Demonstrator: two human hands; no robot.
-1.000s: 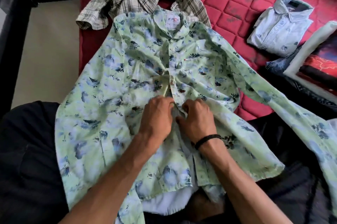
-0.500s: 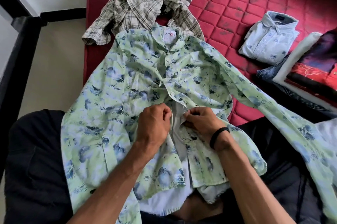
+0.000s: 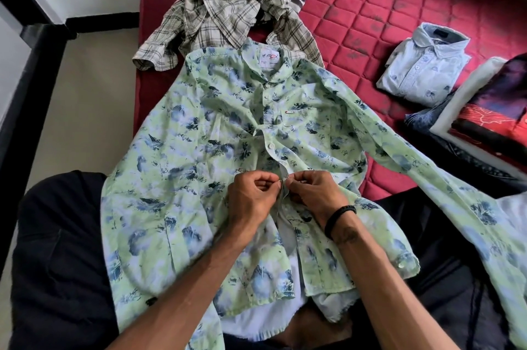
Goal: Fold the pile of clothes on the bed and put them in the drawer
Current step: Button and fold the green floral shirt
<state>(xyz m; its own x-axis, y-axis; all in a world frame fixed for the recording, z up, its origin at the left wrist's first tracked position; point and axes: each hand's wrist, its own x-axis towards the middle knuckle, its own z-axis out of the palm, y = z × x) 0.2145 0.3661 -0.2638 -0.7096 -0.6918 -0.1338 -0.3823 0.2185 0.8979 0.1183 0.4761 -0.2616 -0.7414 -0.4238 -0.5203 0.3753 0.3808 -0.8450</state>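
Left hand (image 3: 252,198) and right hand (image 3: 316,195) both pinched the green floral shirt (image 3: 176,167) placket mid-front, fingers curled tight; plaid shirt (image 3: 225,16) beyond its collar.

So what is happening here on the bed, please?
A person is doing up the front of a green flowered shirt spread over their lap and the red mattress. The left hand and the right hand both pinch the shirt's front edges at the middle, as if closing a button. A checked shirt lies unfolded behind it. A pale blue shirt is already folded on the right, beside other stacked clothes.
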